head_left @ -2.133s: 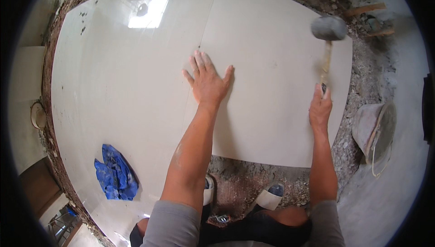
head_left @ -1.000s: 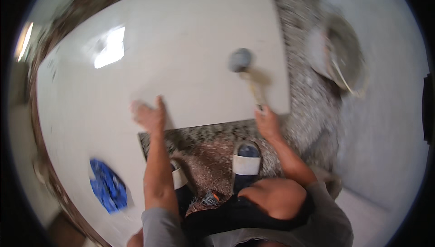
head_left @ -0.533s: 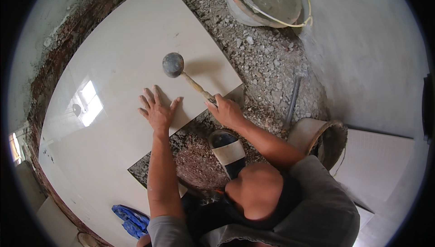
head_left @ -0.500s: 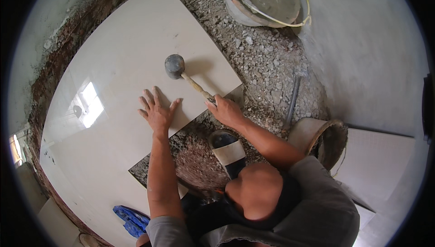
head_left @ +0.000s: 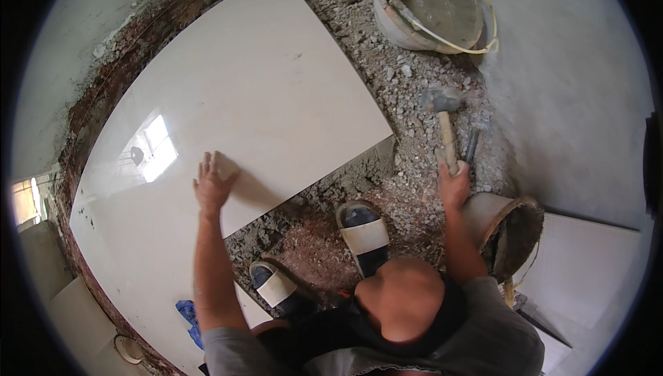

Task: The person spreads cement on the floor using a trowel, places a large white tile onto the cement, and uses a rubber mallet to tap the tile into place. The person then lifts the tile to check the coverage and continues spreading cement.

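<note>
My right hand point(head_left: 454, 184) is wrapped round the lower end of a wooden-handled rubber mallet point(head_left: 447, 134). The dark mallet head is over the rubble, right of the large glossy cream tile point(head_left: 297, 107). My left hand point(head_left: 215, 186) is open, its fingers stretched out over the tile; a shadow falls to its right, and I cannot tell whether the palm touches. Close beside the mallet handle, a dark rod-like tool handle point(head_left: 473, 145) lies on the rubble.
A mortar-stained bucket point(head_left: 387, 24) with a pale handle stands at the far right; another bucket point(head_left: 483, 203) lies tipped near my right arm. Two slippers point(head_left: 366, 236) are on my feet by the tile's edge. A blue crumpled plastic piece point(head_left: 186, 310) lies at the near left. Pale tiles point(head_left: 587, 258) sit to the right.
My right hand has carried the mallet from above the tile out to the right, over the rubble. My left hand has shifted left and nearer. The whole view has moved slightly.
</note>
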{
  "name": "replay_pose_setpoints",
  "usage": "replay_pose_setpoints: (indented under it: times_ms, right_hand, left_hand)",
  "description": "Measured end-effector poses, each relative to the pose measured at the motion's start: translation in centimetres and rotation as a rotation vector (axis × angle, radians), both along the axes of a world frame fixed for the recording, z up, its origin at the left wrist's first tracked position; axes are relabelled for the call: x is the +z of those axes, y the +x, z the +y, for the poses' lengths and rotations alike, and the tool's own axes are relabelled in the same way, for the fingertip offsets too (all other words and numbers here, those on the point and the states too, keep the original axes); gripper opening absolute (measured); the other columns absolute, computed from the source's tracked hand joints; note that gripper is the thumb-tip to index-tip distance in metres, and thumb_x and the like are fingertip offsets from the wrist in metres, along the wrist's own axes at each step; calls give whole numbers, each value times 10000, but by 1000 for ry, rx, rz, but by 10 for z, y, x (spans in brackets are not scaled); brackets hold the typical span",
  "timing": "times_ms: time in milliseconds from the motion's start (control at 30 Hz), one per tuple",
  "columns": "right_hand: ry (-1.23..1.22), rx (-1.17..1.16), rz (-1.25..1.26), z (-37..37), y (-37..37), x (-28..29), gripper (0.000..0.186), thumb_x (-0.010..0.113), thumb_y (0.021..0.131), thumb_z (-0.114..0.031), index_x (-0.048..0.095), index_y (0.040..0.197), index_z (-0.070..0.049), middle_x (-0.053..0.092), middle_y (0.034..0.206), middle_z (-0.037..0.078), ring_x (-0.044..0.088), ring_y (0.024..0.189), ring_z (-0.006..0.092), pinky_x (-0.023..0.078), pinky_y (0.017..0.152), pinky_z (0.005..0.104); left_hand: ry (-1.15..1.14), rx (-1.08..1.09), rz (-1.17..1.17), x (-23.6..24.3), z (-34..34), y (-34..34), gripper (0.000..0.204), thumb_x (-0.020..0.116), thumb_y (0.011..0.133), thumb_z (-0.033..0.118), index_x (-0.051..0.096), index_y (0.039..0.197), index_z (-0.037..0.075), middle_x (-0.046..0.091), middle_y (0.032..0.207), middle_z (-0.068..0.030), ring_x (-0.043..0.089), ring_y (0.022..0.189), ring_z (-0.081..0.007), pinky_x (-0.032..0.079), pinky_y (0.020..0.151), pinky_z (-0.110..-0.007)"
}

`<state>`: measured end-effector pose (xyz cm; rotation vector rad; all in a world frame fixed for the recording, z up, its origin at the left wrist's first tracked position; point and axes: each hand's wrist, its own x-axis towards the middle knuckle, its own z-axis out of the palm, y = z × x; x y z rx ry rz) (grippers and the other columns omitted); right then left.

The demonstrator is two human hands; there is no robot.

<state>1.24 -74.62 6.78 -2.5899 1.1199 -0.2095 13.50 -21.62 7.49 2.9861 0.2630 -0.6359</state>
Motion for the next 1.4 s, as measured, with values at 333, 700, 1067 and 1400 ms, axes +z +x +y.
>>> replay_pose_setpoints:
  times_ms: [333,700,1067,1400]
  right_hand:
    - [-293,219,-63,-30,33,-10,412,630,875,-347,570,1097,-6,588,1010,213,563,967,397,447,813,450]
    - [354,344,316,76,19,-15,338,465,952,-242,621,1124,4,632,1074,254,603,1026,401,461,835,434]
    - [374,318,34,81,90,-28,415,422,969,-256,571,1176,71,612,1152,242,580,1093,372,445,908,415]
    - [293,290,135,107,109,-20,377,447,948,-295,639,1118,-18,661,1041,204,617,991,383,470,854,421]
  left_hand:
    - [-232,179,48,63,147,-101,394,574,907,331,607,1124,3,677,996,-184,664,898,-275,514,790,-376]
    - [-714,1033,-104,-25,124,-215,381,563,935,363,615,864,-8,589,696,-53,568,556,-124,446,483,-266]
    - [-1002,1548,-319,-24,82,-206,311,519,956,335,561,871,38,510,650,-7,458,460,-91,362,400,-241]
    - [-1152,1696,-377,-23,77,-202,307,531,935,326,565,950,21,562,719,-42,537,543,-131,418,445,-267]
